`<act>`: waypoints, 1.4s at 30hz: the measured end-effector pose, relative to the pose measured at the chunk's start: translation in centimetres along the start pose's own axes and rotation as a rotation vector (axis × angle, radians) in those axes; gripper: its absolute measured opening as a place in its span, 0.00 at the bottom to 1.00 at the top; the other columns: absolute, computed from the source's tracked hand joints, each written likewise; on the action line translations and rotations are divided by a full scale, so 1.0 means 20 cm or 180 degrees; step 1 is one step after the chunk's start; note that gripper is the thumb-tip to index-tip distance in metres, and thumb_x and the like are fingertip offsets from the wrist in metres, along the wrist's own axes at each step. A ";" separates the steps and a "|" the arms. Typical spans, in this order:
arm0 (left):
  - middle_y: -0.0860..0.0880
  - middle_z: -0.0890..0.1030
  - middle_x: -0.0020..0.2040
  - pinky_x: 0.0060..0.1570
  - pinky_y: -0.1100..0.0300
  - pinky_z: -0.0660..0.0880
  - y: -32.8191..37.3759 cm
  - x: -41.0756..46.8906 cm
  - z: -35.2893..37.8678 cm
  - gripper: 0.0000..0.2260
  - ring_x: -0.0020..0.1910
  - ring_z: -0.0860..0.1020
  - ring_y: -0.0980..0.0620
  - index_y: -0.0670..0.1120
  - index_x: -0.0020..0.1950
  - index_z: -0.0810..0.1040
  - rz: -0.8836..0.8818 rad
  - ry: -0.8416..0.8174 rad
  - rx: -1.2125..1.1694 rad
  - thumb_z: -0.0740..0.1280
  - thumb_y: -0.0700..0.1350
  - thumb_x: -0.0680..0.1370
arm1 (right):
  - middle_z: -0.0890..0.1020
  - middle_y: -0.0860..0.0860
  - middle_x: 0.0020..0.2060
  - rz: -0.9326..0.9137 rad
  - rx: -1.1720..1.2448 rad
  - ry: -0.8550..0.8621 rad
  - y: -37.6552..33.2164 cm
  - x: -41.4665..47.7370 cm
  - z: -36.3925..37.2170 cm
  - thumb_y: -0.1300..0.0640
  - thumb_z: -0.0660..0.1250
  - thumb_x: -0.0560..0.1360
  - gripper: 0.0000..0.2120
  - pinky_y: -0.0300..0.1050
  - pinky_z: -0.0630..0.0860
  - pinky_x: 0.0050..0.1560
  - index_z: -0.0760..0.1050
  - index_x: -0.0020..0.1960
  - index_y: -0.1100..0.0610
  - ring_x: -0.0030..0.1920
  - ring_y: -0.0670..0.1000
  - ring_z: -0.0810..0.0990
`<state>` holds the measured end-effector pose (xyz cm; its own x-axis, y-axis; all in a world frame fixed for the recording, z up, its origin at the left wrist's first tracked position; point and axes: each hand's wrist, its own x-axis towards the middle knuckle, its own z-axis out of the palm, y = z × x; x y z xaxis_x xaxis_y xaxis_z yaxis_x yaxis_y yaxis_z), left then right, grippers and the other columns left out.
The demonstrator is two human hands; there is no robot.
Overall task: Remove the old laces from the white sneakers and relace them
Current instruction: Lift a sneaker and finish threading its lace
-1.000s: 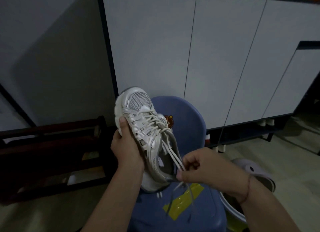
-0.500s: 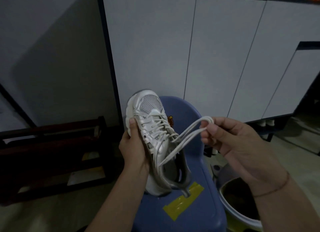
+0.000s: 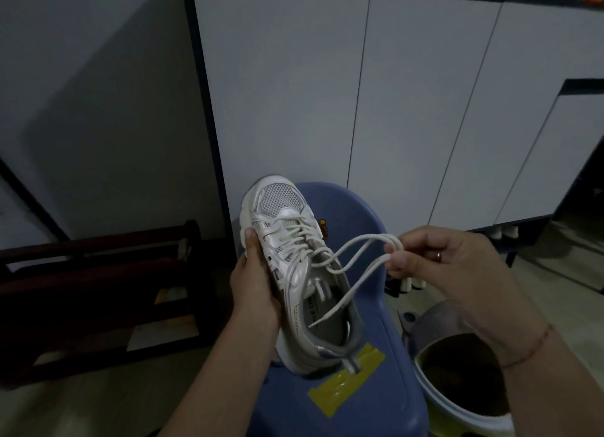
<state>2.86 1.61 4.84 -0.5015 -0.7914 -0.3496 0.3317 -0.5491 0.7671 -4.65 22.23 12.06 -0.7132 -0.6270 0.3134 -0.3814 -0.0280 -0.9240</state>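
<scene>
Right hand [image 3: 434,266] fingers [image 3: 397,261] pinch the limp lace [image 3: 356,266]; left hand [image 3: 253,286] grips the light sneaker [image 3: 294,273]; pull nearest the eyelets.

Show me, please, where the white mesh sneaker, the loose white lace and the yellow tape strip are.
white mesh sneaker [image 3: 282,198]: head view, mesh toe.
loose white lace [image 3: 366,237]: head view, upper loop.
yellow tape strip [image 3: 336,392]: head view, middle.
</scene>
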 end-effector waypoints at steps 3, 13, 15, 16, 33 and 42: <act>0.44 0.86 0.49 0.42 0.55 0.80 -0.01 0.00 0.01 0.22 0.47 0.85 0.44 0.45 0.59 0.82 -0.0046 -0.0062 -0.0018 0.66 0.61 0.77 | 0.85 0.55 0.35 -0.0106 0.0055 -0.0050 -0.01 -0.01 0.01 0.58 0.71 0.64 0.07 0.37 0.79 0.41 0.82 0.41 0.57 0.36 0.53 0.84; 0.42 0.83 0.57 0.55 0.46 0.78 -0.02 0.05 -0.01 0.28 0.55 0.82 0.40 0.46 0.64 0.79 -0.0347 -0.0301 -0.0262 0.66 0.65 0.73 | 0.84 0.55 0.35 0.0351 -0.0292 -0.1304 0.04 -0.02 0.12 0.54 0.72 0.67 0.07 0.41 0.79 0.40 0.83 0.41 0.57 0.36 0.51 0.83; 0.42 0.82 0.59 0.55 0.46 0.78 -0.03 0.06 -0.02 0.30 0.57 0.81 0.39 0.47 0.65 0.78 -0.0396 -0.0434 -0.0298 0.65 0.67 0.73 | 0.83 0.52 0.36 0.0292 -0.1026 -0.1321 0.09 -0.02 0.15 0.50 0.74 0.67 0.05 0.42 0.78 0.41 0.83 0.39 0.51 0.37 0.47 0.81; 0.42 0.83 0.58 0.55 0.46 0.78 -0.03 0.06 -0.02 0.29 0.56 0.81 0.39 0.47 0.64 0.79 -0.0378 -0.0392 -0.0263 0.66 0.66 0.73 | 0.82 0.53 0.35 0.0272 -0.1249 -0.1281 0.10 -0.02 0.16 0.50 0.74 0.68 0.03 0.42 0.76 0.39 0.83 0.39 0.49 0.34 0.46 0.78; 0.42 0.85 0.52 0.59 0.39 0.76 -0.07 0.09 -0.01 0.28 0.51 0.84 0.39 0.46 0.59 0.82 -0.0147 -0.0342 -0.0063 0.70 0.66 0.70 | 0.79 0.42 0.23 0.0438 -0.1325 -0.1064 0.07 -0.03 0.20 0.56 0.75 0.69 0.10 0.31 0.70 0.28 0.78 0.31 0.49 0.23 0.40 0.73; 0.43 0.85 0.54 0.61 0.40 0.75 -0.07 0.07 0.05 0.35 0.53 0.83 0.39 0.48 0.62 0.81 -0.0268 -0.0517 0.0066 0.72 0.70 0.64 | 0.73 0.44 0.62 0.0882 0.0114 -0.0762 0.15 0.01 0.02 0.39 0.77 0.58 0.41 0.38 0.74 0.58 0.66 0.67 0.44 0.62 0.41 0.74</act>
<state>0.85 1.50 3.75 -0.6497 -0.6882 -0.3230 0.2673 -0.6045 0.7504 -5.69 21.63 9.28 -0.6270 -0.7790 -0.0061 -0.1694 0.1439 -0.9750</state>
